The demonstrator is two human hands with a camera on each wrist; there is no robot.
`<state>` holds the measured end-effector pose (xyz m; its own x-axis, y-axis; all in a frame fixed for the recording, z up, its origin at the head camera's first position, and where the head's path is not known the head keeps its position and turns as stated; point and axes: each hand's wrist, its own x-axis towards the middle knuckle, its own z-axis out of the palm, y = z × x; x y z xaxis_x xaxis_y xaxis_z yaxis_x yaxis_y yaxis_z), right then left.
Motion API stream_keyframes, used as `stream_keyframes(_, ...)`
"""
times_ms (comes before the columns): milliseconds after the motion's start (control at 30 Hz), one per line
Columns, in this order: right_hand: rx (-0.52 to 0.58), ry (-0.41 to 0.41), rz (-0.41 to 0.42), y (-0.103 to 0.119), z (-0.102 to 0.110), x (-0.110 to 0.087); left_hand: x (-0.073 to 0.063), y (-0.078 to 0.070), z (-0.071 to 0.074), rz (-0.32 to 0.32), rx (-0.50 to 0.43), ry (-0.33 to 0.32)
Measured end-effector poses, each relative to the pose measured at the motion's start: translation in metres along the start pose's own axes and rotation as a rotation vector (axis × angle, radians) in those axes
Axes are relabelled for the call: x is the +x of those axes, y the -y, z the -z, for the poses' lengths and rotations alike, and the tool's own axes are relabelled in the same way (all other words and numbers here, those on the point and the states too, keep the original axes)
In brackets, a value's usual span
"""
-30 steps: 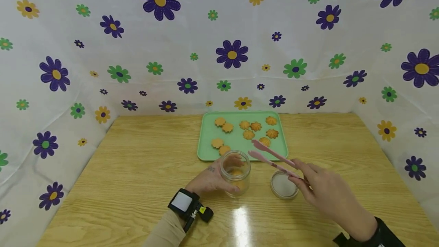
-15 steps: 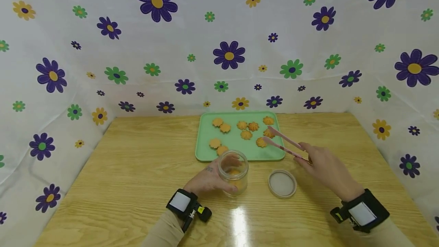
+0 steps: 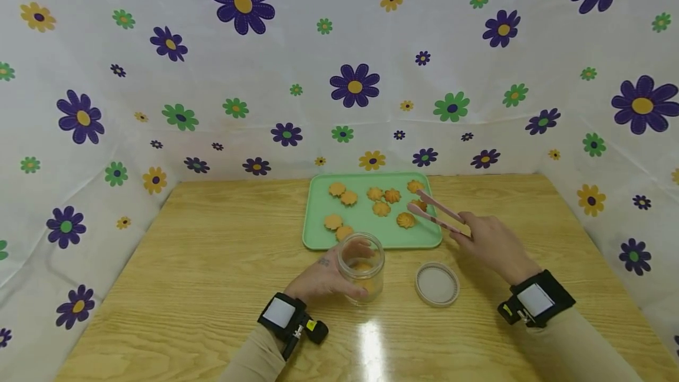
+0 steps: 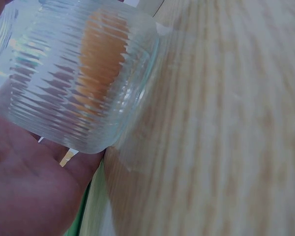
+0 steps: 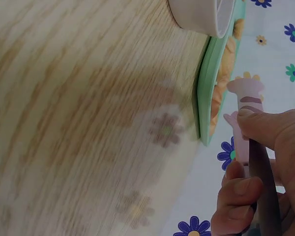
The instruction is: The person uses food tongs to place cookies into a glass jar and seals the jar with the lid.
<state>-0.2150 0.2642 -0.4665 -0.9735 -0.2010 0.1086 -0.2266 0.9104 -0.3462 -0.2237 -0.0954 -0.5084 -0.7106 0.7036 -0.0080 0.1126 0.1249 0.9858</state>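
Note:
My left hand [image 3: 325,280] curls round a glass jar [image 3: 374,283] standing on the table in front of the tray. Through the ribbed glass in the left wrist view an orange-brown cookie [image 4: 103,56] shows near the bottom. My right hand [image 3: 493,247] grips pink tongs [image 3: 441,206], whose two arms are spread apart. Their tips are over the right part of the green tray [image 3: 318,243], on either side of a cookie [image 3: 421,206] partly hidden by them. Whether they touch it I cannot tell. In the right wrist view, thumb and fingers wrap the tongs' dark handles [image 5: 264,187].
Several more flower-shaped cookies lie on the tray, among them a ridged cookie [image 3: 406,220] near the tongs. A round lid [image 3: 437,285] lies on the wooden table [image 3: 228,234], right of the jar. A flowered white cloth [image 3: 265,75] hangs behind.
My right hand has moved forward and up with the tongs, whose tips went from above the tray's front edge to the cookies at its right. The left hand stays round the jar.

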Motion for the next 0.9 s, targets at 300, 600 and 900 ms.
stream_keyframes(300,0.016,0.024,-0.053,-0.001,-0.008,0.007,0.001,0.003,0.000,-0.023,0.017,0.008)
stream_keyframes(600,0.010,0.065,-0.093,0.007,-0.012,0.012,0.000,0.006,0.000,-0.024,0.031,0.004)
stream_keyframes(900,0.011,0.079,-0.133,0.005,-0.021,0.014,-0.001,0.008,-0.001,-0.031,0.028,0.006)
